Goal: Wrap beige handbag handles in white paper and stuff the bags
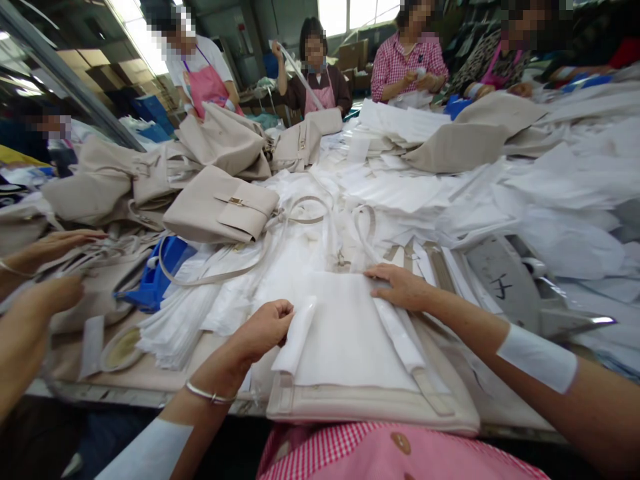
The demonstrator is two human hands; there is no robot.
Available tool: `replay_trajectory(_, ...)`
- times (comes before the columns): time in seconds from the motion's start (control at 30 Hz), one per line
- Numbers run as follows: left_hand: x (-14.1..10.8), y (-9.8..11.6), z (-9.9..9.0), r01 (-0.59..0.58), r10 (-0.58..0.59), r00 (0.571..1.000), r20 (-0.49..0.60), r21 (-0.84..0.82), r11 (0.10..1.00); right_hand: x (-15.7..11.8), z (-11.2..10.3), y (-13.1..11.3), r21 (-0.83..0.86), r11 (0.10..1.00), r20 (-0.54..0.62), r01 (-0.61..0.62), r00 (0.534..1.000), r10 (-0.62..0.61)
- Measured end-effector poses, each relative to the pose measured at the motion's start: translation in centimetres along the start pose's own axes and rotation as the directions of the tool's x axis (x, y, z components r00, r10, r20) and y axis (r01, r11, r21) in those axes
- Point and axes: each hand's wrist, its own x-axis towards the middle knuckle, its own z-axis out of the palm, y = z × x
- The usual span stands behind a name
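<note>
Pink apron (pixel 360 457) nearest, bottom centre; beige bag (pixel 350 406) just above. My left hand (pixel 263 328) curls narrow by wrapped strap (pixel 298 339), hold unclear; right hand (pixel 406 288) spread at white sheet's (pixel 345 333) top edge. Light, even pressure should avoid creases.

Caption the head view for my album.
Bare hands work over a beige bag and white sheet, with co-workers across the cluttered table.

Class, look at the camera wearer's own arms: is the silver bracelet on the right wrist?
No, the silver bracelet is around the wrist of the left hand.
</note>
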Motion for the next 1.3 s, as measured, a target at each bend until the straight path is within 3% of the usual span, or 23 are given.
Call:
replay_trajectory(0.17,-0.6,-0.3,0.0,0.063,-0.049,0.994,0.101,-0.136,0.989,-0.3,-0.7,-1.2,-0.068,0.997,0.08,0.033,0.996,-0.027)
replay_trajectory(0.37,-0.8,-1.2,0.0,0.064,-0.03,0.984,0.175,-0.193,0.979,0.2,-0.6,-0.7,-0.08,0.988,0.157,0.131,0.981,-0.118)
replay_trajectory(0.43,-0.7,-1.6,0.1,0.047,-0.02,0.986,0.164,-0.159,0.986,0.2,-0.5,-0.1,-0.05,0.983,0.143,0.177,0.975,-0.168)
replay_trajectory(0.5,-0.4,-1.8,0.2,0.041,-0.029,0.993,0.118,-0.098,0.994,0.1,-0.6,0.5,-0.017,0.985,0.039,0.174,0.984,-0.173)
replay_trajectory(0.57,-0.2,-1.8,0.1,0.054,-0.048,0.995,0.086,-0.063,0.997,-0.2,-1.0,1.3,-0.02,0.998,-0.145,0.058,0.988,-0.06)
replay_trajectory(0.63,0.1,-1.6,-0.1,0.066,-0.061,0.994,0.088,-0.065,0.996,-0.7,-1.6,2.0,-0.068,0.987,-0.245,-0.145,0.961,0.125)
replay_trajectory(0.7,0.2,-1.5,-0.2,0.072,-0.067,0.994,0.084,-0.058,0.996,-1.4,-2.0,2.5,-0.13,0.946,-0.202,-0.296,0.942,0.267)
replay_trajectory(0.83,0.2,-1.1,-0.2,0.05,-0.05,0.998,0.025,0.019,0.999,-2.7,-1.6,2.7,-0.167,0.916,-0.081,-0.366,0.931,0.357)
replay_trajectory(0.93,-0.1,-1.0,-0.1,0.01,-0.006,1.0,-0.027,0.14,0.99,-3.3,-1.3,2.4,-0.136,0.9,-0.106,-0.413,0.91,0.402)
replay_trajectory(1.03,-0.3,-0.9,-1.0,-0.064,0.088,0.994,-0.06,0.327,0.943,-3.3,-2.6,2.1,-0.053,0.893,-0.182,-0.447,0.884,0.431)
replay_trajectory(1.13,-0.5,-0.3,-3.1,-0.143,0.273,0.952,-0.137,0.588,0.796,-3.2,-5.7,1.1,0.097,0.897,-0.28,-0.431,0.853,0.44)
replay_trajectory(1.23,-1.6,2.1,-4.6,-0.135,0.492,0.822,-0.287,0.741,0.658,-3.3,-9.5,-1.1,0.309,0.888,-0.335,-0.342,0.834,0.438)
replay_trajectory(1.3,-2.8,4.5,-4.3,-0.202,0.559,0.769,-0.31,0.712,0.672,-3.5,-11.7,-3.2,0.444,0.862,-0.331,-0.244,0.849,0.411)
